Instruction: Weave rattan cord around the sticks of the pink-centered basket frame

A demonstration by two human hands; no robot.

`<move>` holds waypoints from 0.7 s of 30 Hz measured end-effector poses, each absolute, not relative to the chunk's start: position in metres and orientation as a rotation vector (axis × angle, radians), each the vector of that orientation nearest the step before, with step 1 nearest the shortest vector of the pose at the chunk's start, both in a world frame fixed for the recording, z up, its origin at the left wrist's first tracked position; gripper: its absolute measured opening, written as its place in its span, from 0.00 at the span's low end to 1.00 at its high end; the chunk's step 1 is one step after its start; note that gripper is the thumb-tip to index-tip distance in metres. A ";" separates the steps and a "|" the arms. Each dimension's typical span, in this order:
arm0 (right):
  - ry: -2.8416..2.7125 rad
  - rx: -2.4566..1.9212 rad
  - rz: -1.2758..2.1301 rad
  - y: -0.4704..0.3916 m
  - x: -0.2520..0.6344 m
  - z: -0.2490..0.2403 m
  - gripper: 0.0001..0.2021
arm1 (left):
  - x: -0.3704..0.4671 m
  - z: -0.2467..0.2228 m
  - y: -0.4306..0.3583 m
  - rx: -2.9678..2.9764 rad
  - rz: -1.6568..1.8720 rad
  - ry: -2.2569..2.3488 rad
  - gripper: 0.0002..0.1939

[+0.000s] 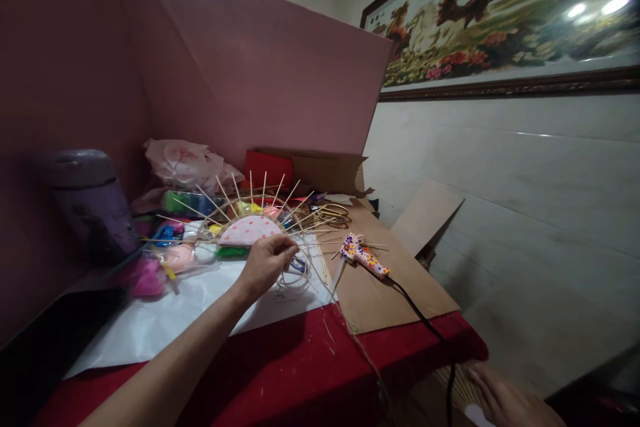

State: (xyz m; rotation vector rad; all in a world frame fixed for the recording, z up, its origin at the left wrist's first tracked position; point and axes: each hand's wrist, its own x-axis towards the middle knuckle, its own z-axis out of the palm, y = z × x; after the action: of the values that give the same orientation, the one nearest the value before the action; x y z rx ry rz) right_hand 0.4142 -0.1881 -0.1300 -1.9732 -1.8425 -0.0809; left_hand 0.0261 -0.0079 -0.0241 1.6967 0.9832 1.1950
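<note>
My left hand (269,261) reaches over the table with its fingers pinched at the right end of a half-round stick frame. Thin wooden sticks fan outward from this frame (265,190), and a pink, dotted half-circle (250,230) fills its middle. The fingers hide the exact grip. At the lower right, below the table edge, my right hand (507,400) is blurred and partly out of view. It is beside a pale, ribbed thing like a folding fan (453,383); whether it grips that is unclear. A flower-patterned glue gun (365,258) lies right of the frame.
Bags of coloured clay (175,253) crowd the left of the table, beside a purple bottle (93,207). A cardboard sheet (425,297) lies under the glue gun, whose black cord (417,307) hangs over the red tablecloth (280,360). White paper (165,330) lies in front.
</note>
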 end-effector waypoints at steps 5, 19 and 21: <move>-1.757 -1.887 -0.018 -0.182 0.400 -0.122 0.09 | 0.023 -0.023 -0.006 1.719 1.234 0.979 0.08; -1.855 -1.657 0.040 -0.185 0.391 -0.131 0.10 | 0.018 -0.029 0.000 1.868 1.391 0.968 0.08; -1.858 -1.686 0.037 -0.188 0.394 -0.131 0.11 | 0.017 -0.028 0.000 1.879 1.405 0.976 0.08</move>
State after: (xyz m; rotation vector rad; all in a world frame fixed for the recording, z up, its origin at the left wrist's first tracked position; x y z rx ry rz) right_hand 0.3940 -0.1882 -0.1312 -1.6859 -1.8581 0.0372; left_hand 0.0173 0.0003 -0.0285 1.8788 0.9757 1.4049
